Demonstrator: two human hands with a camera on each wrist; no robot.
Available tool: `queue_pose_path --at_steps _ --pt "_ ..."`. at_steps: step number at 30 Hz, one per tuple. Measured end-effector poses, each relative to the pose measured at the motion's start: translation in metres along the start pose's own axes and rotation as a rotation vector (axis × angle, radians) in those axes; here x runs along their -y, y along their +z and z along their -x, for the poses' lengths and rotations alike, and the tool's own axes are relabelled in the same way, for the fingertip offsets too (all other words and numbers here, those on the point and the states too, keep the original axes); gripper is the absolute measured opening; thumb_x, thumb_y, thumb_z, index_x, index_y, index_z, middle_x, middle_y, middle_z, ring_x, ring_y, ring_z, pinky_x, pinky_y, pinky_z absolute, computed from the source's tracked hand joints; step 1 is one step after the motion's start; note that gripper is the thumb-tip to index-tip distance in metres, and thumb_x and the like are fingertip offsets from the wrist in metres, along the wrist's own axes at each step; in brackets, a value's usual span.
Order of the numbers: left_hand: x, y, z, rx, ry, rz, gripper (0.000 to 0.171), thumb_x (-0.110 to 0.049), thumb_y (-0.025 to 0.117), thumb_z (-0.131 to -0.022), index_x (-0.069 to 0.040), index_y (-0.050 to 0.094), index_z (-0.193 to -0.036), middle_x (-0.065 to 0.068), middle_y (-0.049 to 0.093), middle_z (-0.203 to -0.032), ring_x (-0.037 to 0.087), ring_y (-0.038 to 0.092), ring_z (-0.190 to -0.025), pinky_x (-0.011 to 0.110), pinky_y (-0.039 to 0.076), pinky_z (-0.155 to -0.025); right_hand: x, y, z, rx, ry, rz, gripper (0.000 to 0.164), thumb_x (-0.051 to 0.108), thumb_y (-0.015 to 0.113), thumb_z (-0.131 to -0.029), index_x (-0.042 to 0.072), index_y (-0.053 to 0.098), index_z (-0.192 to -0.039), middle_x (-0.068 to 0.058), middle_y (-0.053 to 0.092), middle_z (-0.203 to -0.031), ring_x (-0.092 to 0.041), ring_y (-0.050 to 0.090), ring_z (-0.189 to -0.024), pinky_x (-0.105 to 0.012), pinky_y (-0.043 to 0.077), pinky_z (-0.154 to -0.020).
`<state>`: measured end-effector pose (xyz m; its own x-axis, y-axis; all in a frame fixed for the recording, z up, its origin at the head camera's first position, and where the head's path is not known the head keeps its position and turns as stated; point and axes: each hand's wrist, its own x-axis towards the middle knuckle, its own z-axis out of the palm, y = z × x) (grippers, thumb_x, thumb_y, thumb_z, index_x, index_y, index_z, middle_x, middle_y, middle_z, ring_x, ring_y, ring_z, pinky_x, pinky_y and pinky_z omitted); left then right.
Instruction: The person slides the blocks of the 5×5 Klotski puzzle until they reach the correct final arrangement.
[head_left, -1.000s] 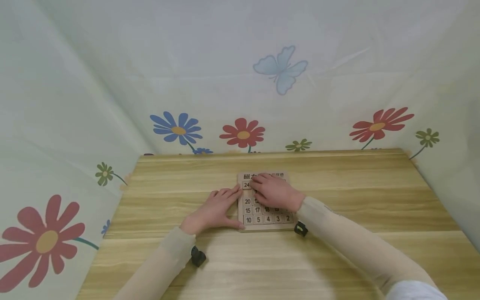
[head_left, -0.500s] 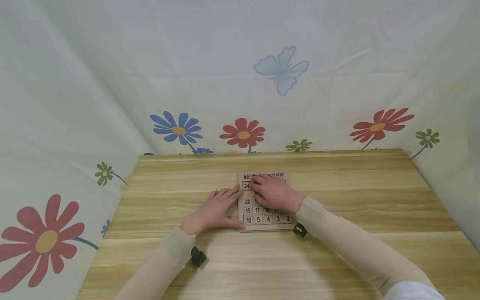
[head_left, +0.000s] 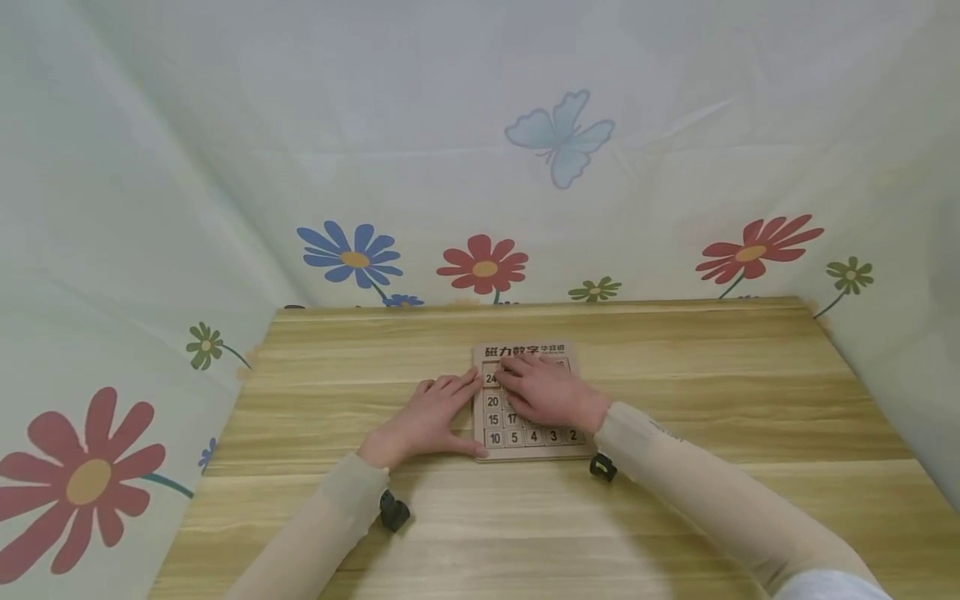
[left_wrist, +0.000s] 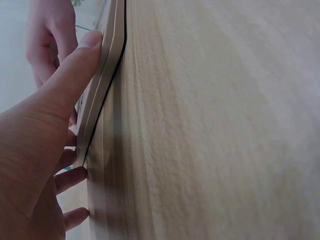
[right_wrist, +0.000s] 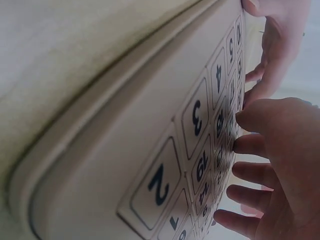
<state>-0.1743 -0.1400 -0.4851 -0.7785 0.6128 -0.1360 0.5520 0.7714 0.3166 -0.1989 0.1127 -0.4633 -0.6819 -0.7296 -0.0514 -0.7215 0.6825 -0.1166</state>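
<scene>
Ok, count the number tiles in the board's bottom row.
5, left to right in the head view: tile 10, tile 5, tile 4, tile 3, tile 2. None is hidden.

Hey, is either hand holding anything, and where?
Nothing is plainly gripped: the left hand steadies the number board by its left edge; the right hand touches its tiles.

Numbered tiles [right_wrist: 155,184], pale board [right_wrist: 95,180], two hands [right_wrist: 297,160]

Free tabletop [head_left: 675,337] behind board [head_left: 528,453] and hands [head_left: 423,417] [head_left: 553,392]
</scene>
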Motion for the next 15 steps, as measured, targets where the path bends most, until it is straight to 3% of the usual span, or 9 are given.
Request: queue_pose_path --at_steps 8,15 --pt "0.001 0.002 0.000 -0.003 -0.003 0.002 0.116 -0.078 0.072 -0.079 -0.014 0.029 -0.166 0.004 0.021 -0.174 0.030 0.032 -0.153 0.060 0.026 -0.119 -0.001 0.002 0.006 -0.011 -0.014 -0.010 0.050 0.030 0.055 -0.108 0.011 0.052 -0.154 -0.017 0.043 -0.162 -0.037 0.042 -0.148 -0.057 0.035 -0.119" --pt "0.001 0.001 0.000 -0.009 0.008 -0.008 0.119 -0.081 0.070 -0.079 -0.013 0.027 -0.166 0.004 0.020 -0.174 0.028 0.031 -0.154 0.057 0.026 -0.121 -0.004 -0.001 0.011 -0.032 0.035 -0.059 0.048 0.028 0.058 -0.107 0.013 0.056 -0.152 -0.019 0.046 -0.159 -0.039 0.044 -0.145 -0.060 0.037 -0.117"
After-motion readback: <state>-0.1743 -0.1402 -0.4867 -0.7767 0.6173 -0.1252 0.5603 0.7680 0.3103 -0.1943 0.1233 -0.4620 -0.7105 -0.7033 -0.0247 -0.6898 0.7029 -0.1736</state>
